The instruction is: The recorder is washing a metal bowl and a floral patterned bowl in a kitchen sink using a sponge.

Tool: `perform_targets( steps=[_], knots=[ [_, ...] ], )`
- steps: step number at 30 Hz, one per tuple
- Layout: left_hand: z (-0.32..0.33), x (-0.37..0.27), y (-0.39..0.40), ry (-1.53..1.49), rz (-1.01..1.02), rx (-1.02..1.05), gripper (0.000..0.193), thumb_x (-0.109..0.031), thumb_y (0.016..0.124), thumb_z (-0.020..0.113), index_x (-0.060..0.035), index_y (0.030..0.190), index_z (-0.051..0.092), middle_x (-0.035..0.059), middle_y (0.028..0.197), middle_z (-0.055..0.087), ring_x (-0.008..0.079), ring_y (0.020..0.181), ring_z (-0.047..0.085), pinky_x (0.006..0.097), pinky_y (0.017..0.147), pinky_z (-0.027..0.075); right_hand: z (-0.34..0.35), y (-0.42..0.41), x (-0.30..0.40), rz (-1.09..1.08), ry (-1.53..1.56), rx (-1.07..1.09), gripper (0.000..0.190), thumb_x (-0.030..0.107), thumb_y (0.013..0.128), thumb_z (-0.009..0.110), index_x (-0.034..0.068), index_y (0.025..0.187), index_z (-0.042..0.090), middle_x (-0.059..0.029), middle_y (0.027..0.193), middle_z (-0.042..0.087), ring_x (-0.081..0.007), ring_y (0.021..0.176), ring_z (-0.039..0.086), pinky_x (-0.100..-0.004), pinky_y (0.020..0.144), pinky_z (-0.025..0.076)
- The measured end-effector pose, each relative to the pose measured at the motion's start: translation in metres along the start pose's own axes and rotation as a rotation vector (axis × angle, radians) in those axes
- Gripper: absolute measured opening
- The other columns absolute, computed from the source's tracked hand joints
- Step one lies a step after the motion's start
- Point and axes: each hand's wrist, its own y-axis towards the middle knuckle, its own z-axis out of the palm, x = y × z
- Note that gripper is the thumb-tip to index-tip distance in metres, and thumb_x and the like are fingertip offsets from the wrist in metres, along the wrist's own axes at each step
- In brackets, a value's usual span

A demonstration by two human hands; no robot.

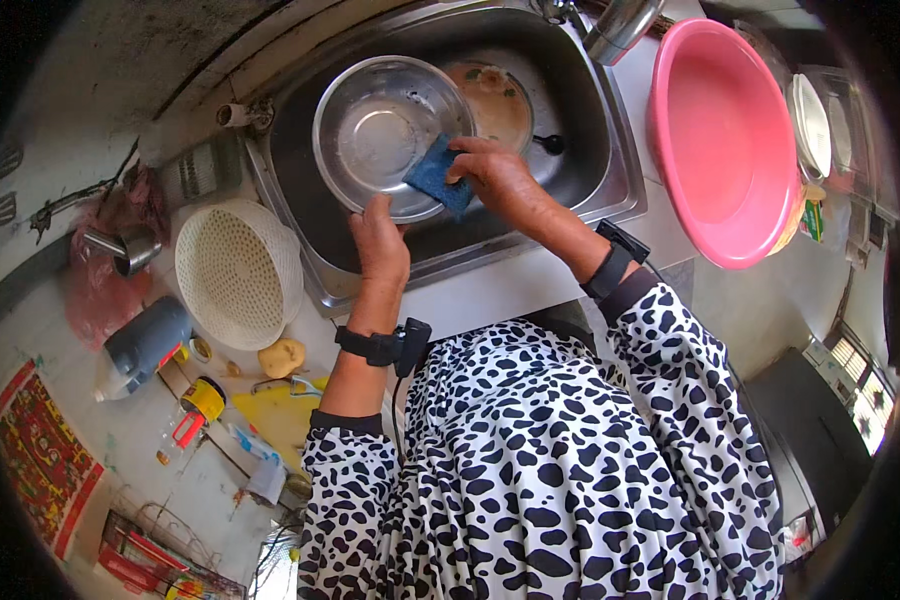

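My left hand grips the near rim of a stainless steel bowl, its thumb over the edge. The bowl is held over the left part of a steel sink, its inside facing up with wet spots on it. Pinched in my right hand is a blue scouring pad, which lies against the bowl's right inner wall near the rim. Partly hidden behind the bowl, a flower-patterned plate lies in the sink. Beside it is a small black object, perhaps a drain plug.
A pink plastic basin stands right of the sink, below the metal faucet. To the left are a white perforated basket, a potato, a peeler on a yellow cutting board, and a dark jug.
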Motion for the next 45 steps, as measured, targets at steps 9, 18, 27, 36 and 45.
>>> perform_targets(
  steps=[9,18,27,36,45],
  knots=[
    [0.006,0.01,-0.012,-0.077,0.008,-0.036,0.036,-0.012,0.082,0.056,0.0029,0.114,0.048,0.0139,0.112,0.055,0.0238,0.101,0.058,0.0383,0.083,0.049,0.0,0.018,0.048,0.179,-0.301,-0.446,0.055,0.014,0.068,0.079,0.011,0.117,0.055,-0.0199,0.126,0.052,-0.0399,0.121,0.045,-0.04,0.1,0.038],
    [-0.016,0.043,-0.017,0.312,0.187,0.193,0.06,-0.001,0.078,0.045,0.0031,0.136,0.03,0.0167,0.122,0.051,0.0269,0.108,0.052,0.0304,0.098,0.037,-0.003,0.019,-0.027,0.327,0.021,-0.377,0.063,0.015,0.07,0.08,0.008,0.124,0.047,-0.02,0.104,0.063,-0.0374,0.094,0.063,-0.0413,0.08,0.048],
    [-0.014,0.0,-0.02,0.229,-0.133,0.361,0.062,-0.004,0.078,0.047,0.0024,0.138,0.029,0.0179,0.124,0.05,0.026,0.105,0.054,0.0295,0.092,0.043,-0.038,0.101,0.004,-0.317,-0.277,-0.074,0.047,0.016,0.075,0.073,0.012,0.118,0.054,-0.0158,0.106,0.062,-0.0389,0.1,0.057,-0.0441,0.08,0.048],
    [0.02,-0.012,-0.008,0.085,0.378,0.163,0.064,-0.001,0.077,0.043,-0.0003,0.139,0.029,0.0171,0.126,0.049,0.0273,0.114,0.048,0.033,0.104,0.033,0.055,0.045,-0.003,0.721,0.86,-0.559,0.057,0.003,0.072,0.076,0.0,0.118,0.042,-0.016,0.102,0.06,-0.0278,0.091,0.061,-0.0398,0.081,0.05],
    [0.006,0.014,-0.004,0.011,0.135,0.255,0.067,0.001,0.077,0.046,-0.0076,0.141,0.025,0.0145,0.123,0.048,0.0217,0.105,0.054,0.0278,0.084,0.049,0.043,0.059,-0.04,0.482,0.262,-0.574,0.06,0.008,0.069,0.077,0.005,0.12,0.043,-0.0194,0.114,0.059,-0.0349,0.102,0.06,-0.0416,0.089,0.046]
  ],
)
